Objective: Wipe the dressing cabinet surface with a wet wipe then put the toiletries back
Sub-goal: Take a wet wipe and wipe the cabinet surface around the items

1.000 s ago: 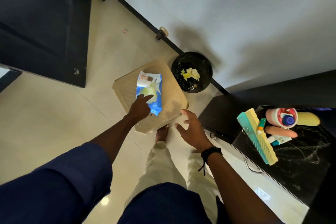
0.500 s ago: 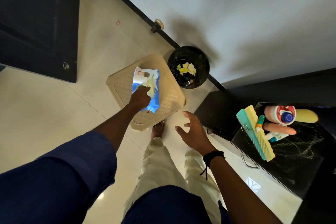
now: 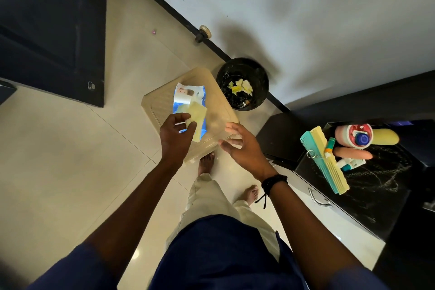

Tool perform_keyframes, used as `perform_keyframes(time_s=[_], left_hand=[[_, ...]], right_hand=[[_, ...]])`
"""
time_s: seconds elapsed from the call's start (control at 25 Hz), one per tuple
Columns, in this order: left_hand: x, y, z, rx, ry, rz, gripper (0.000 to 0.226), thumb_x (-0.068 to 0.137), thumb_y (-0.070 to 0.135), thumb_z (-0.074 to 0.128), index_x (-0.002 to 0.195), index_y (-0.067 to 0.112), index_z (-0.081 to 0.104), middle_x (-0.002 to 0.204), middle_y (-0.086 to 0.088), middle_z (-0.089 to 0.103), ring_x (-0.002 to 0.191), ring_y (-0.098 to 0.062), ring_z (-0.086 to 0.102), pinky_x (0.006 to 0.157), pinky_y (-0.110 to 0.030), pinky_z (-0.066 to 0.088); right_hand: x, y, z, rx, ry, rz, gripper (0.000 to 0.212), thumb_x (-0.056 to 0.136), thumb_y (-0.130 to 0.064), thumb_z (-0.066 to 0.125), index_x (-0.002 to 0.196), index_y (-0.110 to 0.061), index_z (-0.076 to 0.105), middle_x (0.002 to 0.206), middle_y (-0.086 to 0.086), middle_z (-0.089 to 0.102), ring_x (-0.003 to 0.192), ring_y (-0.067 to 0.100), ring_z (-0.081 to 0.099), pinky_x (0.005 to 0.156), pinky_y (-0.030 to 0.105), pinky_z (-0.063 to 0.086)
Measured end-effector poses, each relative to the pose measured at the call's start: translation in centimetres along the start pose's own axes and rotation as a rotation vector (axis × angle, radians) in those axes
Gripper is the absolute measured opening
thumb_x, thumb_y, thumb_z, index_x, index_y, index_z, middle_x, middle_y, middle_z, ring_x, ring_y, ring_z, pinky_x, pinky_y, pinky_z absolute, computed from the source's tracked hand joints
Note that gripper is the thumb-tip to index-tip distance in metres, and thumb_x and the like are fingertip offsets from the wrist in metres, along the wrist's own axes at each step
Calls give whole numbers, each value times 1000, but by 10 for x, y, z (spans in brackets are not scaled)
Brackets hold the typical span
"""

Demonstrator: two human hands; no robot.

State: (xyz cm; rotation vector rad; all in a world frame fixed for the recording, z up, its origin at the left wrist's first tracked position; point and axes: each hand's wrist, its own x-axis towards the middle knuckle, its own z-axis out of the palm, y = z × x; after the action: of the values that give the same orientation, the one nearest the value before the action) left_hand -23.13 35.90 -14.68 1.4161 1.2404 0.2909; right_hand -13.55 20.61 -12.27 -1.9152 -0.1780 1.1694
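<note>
A blue wet-wipe pack [image 3: 188, 99] lies on a beige plastic stool [image 3: 219, 110]. My left hand [image 3: 176, 135] pinches a pale yellow wet wipe [image 3: 197, 116] lifted partly out of the pack. My right hand [image 3: 244, 147] hovers open just right of the stool's edge, holding nothing. The black dressing cabinet surface [image 3: 376, 186] is at the right, smeared with white marks. On its far end lie the toiletries: a teal and yellow comb pair [image 3: 326, 160], a pink round container [image 3: 355, 135], a yellow tube [image 3: 386, 136], an orange tube [image 3: 353, 153] and small bottles.
A black waste bin [image 3: 243, 83] with crumpled yellow wipes stands against the white wall behind the stool. A dark door [image 3: 51, 30] is at the left. The cabinet's white drawer front with a metal handle [image 3: 319, 199] is below the surface. My bare feet stand on the tiled floor.
My left hand has pulled a wipe up out of the pack and drawn back toward me. My right hand has risen closer to the stool.
</note>
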Motion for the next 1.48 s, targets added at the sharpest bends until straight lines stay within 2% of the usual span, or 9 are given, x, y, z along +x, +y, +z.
perform_keyframes(time_s=[0.16,0.4,0.56,0.76,0.88,0.96,1.24,1.4,1.48], left_hand=[[-37,20,11,-71,-181,-75,30,79,1,69,101,21,65,99,14,65,92,-6,62,75,-19,53],[-95,44,65,-80,-412,-126,32,84,5,66,113,17,62,97,0,64,85,-9,63,63,-22,53],[-126,43,103,46,-564,-96,31,85,9,67,114,16,63,107,-5,63,97,-18,63,76,-33,56],[-174,43,155,37,-761,-171,19,91,8,58,108,13,65,98,-2,66,90,-20,66,72,-30,58],[-199,43,182,-2,-877,-253,22,93,23,57,109,10,65,95,-4,70,84,-17,69,67,-25,57],[-214,40,200,59,-950,-192,22,87,13,65,108,10,66,98,-6,70,86,-17,69,67,-24,56],[-257,30,254,97,-932,-54,40,76,-8,70,113,5,63,107,-17,68,100,-36,65,86,-45,56],[-271,18,280,172,-927,29,43,77,-8,70,116,9,62,105,-10,69,97,-29,67,84,-40,58],[-273,11,291,220,-914,74,44,79,-6,68,119,10,61,108,-6,69,98,-19,67,84,-30,58]], right_hand=[[-14,-4,-15,102,16,-17,48,85,-27,70,129,-25,51,124,-8,58,107,6,59,93,26,52],[-57,31,-58,300,229,26,56,83,-23,73,132,-19,47,115,11,66,104,23,66,86,41,58],[-96,64,-96,541,315,62,55,81,-17,74,131,-20,50,121,8,65,110,24,64,88,43,57],[-146,105,-139,666,508,-27,28,81,0,69,87,-27,71,98,1,69,102,27,63,93,56,51],[-166,127,-160,528,589,-95,44,73,12,65,64,-30,73,96,-1,66,103,21,61,96,48,50],[-179,139,-177,498,633,-119,50,74,19,61,62,-28,72,96,-1,67,100,15,62,93,38,51],[-209,175,-235,981,439,39,21,97,-20,49,114,-18,63,112,8,69,103,23,67,90,42,55],[-209,201,-257,677,390,76,29,85,-4,67,112,-16,64,109,7,70,99,22,68,83,33,58],[-198,214,-272,577,535,127,30,84,2,66,112,-9,66,107,9,68,97,21,65,79,24,55]])
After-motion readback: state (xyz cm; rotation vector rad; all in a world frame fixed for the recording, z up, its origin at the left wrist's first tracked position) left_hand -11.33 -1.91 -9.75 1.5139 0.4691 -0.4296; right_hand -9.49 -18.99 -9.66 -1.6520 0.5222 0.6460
